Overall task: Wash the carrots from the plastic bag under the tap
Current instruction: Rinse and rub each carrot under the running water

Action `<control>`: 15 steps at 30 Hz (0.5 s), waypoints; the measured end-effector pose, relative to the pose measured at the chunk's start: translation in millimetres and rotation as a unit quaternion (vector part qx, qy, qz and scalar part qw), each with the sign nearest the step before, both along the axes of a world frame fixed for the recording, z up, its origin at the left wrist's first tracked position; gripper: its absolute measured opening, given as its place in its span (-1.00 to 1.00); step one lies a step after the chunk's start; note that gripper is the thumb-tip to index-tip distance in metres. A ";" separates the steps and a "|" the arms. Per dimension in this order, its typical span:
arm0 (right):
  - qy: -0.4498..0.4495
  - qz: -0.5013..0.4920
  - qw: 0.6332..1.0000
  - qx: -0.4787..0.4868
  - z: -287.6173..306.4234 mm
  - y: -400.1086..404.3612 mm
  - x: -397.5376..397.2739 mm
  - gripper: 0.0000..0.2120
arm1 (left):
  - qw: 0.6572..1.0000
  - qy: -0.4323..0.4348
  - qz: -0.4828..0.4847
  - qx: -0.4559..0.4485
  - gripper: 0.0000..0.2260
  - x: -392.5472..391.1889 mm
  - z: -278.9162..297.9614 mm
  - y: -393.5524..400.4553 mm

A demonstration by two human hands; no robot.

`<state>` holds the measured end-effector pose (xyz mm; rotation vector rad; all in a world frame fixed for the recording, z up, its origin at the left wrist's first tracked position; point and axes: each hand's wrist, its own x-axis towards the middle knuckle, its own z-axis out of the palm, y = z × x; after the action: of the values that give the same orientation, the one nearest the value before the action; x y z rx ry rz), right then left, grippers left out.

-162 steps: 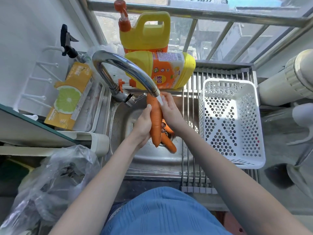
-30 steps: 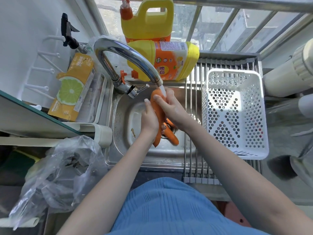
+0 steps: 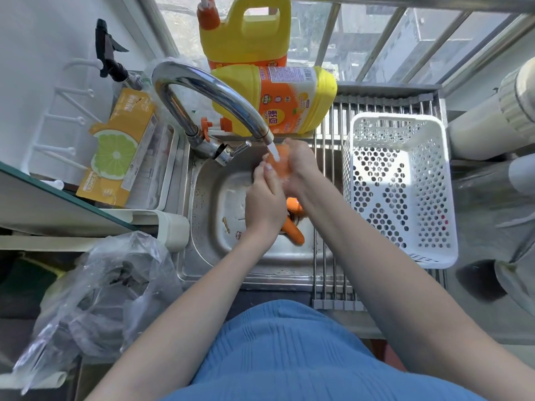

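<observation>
One orange carrot (image 3: 279,166) upright under the tap (image 3: 214,96) stream; two more carrots (image 3: 295,227) in the sink (image 3: 208,198); crumpled clear bag (image 3: 98,296) near left

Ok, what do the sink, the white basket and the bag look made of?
Sink: apparently stainless steel, dull brushed grey sheen. White basket: seemingly moulded plastic, matte, perforated all over. Bag: thin clear plastic film, crinkled and glossy.

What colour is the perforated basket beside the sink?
White; the basket shows best in the head view.
</observation>
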<state>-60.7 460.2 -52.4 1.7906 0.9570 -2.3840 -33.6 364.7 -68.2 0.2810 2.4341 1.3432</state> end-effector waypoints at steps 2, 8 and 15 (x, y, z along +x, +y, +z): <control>-0.031 0.021 0.999 -0.030 1.4 9.9 5.3 -0.64 | 0.999 0.011 -0.037 -0.015 -0.61 -3.0 -2.0 -5.0; 0.064 -0.074 0.991 -0.089 -7.6 -1.5 14.2 -0.33 | 0.999 -0.051 -0.009 -0.008 -0.51 -19.1 -7.1 -2.3; 0.047 -0.109 0.992 -0.040 -8.0 -20.7 0.0 -0.45 | 0.999 -0.022 -0.006 -0.042 -0.57 -6.6 -6.8 -1.1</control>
<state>-60.7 439.5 -60.4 1.8579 0.6930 -2.6137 -40.2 363.6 -75.0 0.2408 2.4408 1.2265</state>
